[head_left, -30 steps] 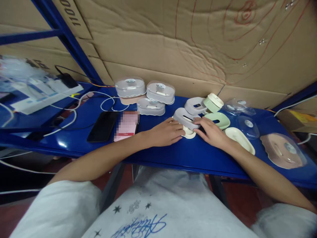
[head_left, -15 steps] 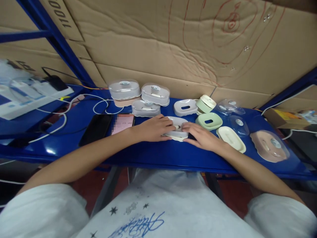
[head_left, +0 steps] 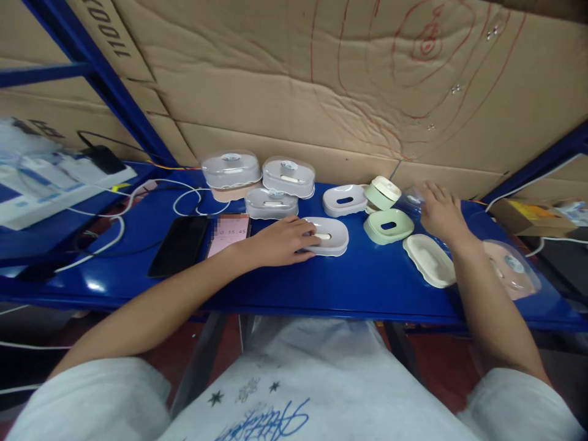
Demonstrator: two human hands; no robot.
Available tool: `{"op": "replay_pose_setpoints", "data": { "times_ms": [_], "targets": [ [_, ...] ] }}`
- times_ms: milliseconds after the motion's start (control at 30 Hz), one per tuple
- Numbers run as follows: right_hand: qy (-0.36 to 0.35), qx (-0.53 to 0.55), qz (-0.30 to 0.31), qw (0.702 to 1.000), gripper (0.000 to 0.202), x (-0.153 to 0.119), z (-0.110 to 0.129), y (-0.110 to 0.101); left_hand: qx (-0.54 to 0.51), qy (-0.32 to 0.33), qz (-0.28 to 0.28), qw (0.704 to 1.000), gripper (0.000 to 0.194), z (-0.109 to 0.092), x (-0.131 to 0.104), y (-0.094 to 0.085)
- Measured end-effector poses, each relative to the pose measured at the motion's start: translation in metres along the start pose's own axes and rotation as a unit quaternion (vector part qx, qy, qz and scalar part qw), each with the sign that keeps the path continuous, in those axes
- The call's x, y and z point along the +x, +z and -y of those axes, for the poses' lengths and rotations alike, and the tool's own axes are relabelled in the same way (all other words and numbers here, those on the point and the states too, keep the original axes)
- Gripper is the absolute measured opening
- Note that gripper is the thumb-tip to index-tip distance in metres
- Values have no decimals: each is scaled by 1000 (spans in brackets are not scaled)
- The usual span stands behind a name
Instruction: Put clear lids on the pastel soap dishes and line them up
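Note:
My left hand (head_left: pixel 291 241) grips the left end of a lavender oval dish (head_left: pixel 339 240), fingers over its rim. A short white bar lies in the dish's middle. My right hand (head_left: pixel 440 209) is over at the right with its fingers stretched out, above the clear plastic lids; whether it touches one is hidden. Part of a clear lid (head_left: pixel 412 199) shows left of its fingers. Below that hand lies a cream oval tray (head_left: pixel 427 260). Nearby are a green oval dish (head_left: pixel 377 234) with a slot and another lavender dish (head_left: pixel 334 207).
Lidded oval boxes (head_left: pixel 231 170) are stacked at the back left. A small green container (head_left: pixel 383 191) stands at the back. A pink box with a clear lid (head_left: pixel 518 275) is far right. A black phone (head_left: pixel 177 246) and a phone showing a timer (head_left: pixel 229 231) lie left, near white cables.
My right hand has let go of the lavender dish and moved right to the clear lids. My left hand stays on the dish, which now sits flat without the pale rim showing beneath.

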State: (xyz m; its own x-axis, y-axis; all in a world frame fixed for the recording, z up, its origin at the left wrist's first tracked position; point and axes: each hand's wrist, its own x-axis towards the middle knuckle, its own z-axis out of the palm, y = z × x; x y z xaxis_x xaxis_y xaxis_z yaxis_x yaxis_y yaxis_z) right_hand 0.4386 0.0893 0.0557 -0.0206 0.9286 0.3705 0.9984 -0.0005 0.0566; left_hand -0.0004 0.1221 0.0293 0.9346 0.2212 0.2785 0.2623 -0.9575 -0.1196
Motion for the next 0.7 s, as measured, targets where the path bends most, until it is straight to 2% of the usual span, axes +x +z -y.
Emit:
{"op": "replay_pose_setpoints", "data": {
  "times_ms": [100,233,400,533,700],
  "targets": [
    [28,-18,54,998,65,4,-25,15,1,-4,0,1000,27,0,-1,-1],
    [30,-22,40,999,75,10,-37,29,7,-7,10,1000,28,-2,-1,-3],
    [3,-14,85,996,78,13,-55,32,18,-9,20,1000,29,-3,0,-4],
    [-26,23,4,999,64,11,-52,25,21,-14,23,999,28,-4,0,-4],
    [46,-8,-78,996,53,11,-26,15,18,-14,19,1000,27,-5,0,-4]
  ]
}}
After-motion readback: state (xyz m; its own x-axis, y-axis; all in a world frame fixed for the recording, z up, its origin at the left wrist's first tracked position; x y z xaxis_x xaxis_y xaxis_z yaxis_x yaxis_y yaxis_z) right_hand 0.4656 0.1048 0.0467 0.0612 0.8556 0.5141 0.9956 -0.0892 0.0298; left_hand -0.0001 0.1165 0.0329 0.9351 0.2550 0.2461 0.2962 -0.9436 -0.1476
